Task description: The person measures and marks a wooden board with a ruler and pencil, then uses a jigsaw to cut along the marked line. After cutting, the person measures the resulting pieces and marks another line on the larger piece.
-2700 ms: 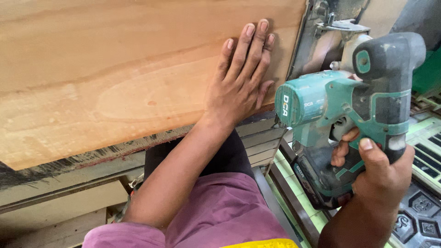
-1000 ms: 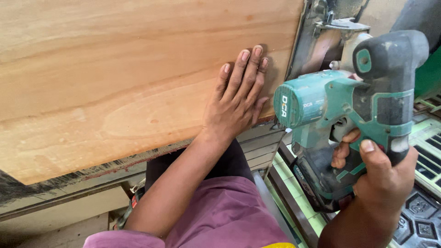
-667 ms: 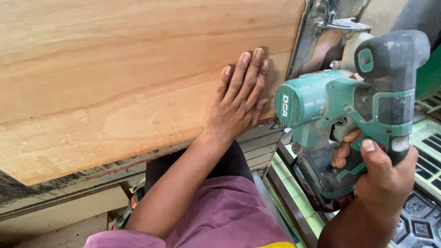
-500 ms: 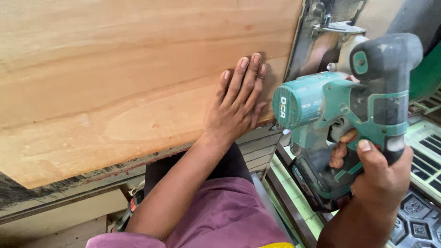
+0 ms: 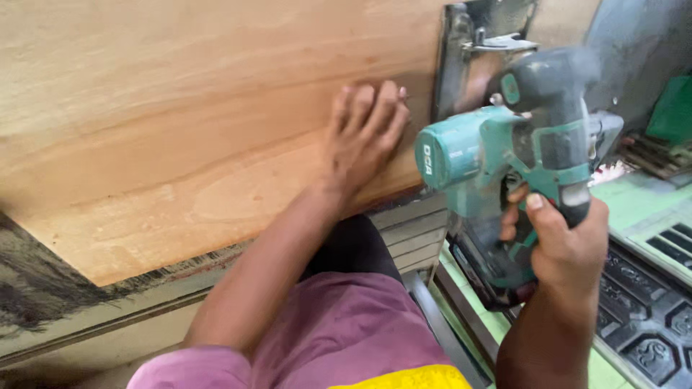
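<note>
At the far left a wide plywood sheet (image 5: pixel 180 130) fills most of the view, its near edge ragged and dark where it overhangs the grey bench (image 5: pixel 86 324) beneath. The left hand (image 5: pixel 364 137) lies flat on the sheet near its right end, fingers together and pointing away, holding nothing, only pressing the wood down; the forearm runs straight back to a purple sleeve (image 5: pixel 339 338). Just right of the fingertips stands a metal bracket (image 5: pixel 461 57) at the panel's end. Right again, the right hand (image 5: pixel 566 245) is wrapped tight around the grip of a teal cordless power tool (image 5: pixel 497 166), wrist bent upward, with the tool's round nose just beside the panel's right edge and very near the pressing hand. The picture is blurred here, so I cannot tell whether the tool touches the wood. As I judge it, the risk is that closeness: should the tool kick or the sheet slide on the bench, the nose could run into the left fingers.
</note>
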Tool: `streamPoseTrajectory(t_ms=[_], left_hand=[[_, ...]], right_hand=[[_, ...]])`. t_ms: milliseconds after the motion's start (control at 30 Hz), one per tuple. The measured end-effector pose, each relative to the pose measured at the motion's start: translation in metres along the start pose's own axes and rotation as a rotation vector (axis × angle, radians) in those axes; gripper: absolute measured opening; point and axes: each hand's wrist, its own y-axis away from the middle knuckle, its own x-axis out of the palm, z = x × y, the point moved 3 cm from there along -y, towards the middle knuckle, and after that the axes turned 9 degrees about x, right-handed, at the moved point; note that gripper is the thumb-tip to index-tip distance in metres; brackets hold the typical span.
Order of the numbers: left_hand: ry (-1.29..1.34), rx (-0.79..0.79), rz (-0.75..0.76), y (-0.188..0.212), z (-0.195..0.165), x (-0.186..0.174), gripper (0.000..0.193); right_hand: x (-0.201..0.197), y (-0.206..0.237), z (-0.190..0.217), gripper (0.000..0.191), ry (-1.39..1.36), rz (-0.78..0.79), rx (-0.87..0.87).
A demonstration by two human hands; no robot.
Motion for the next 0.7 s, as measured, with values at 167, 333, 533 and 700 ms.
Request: streamPoseTrajectory(t_ms=[167,333,533,700], left_hand=[[0.053,-0.042,-0.056,-0.005,0.011,-0.011,0.024],[0.106,-0.073,0.080,-0.010,0.009,-0.018,0.047],[0.072,-0.167,0.167,-0.018,0.010,-0.020,0.064],[0.052,-0.142,0.160,-0.018,0.011,-0.024,0.064]], right_hand=[[0.002,-0.003,0.002,0.024,0.001,0.035,-0.040],[0.002,0.000,0.003,0.023,-0.031,0.052,0.002],[0.001,-0.003,0.003,0.019,-0.034,0.022,0.018],[0.001,-0.003,0.005,0.019,-0.057,0.041,0.005]])
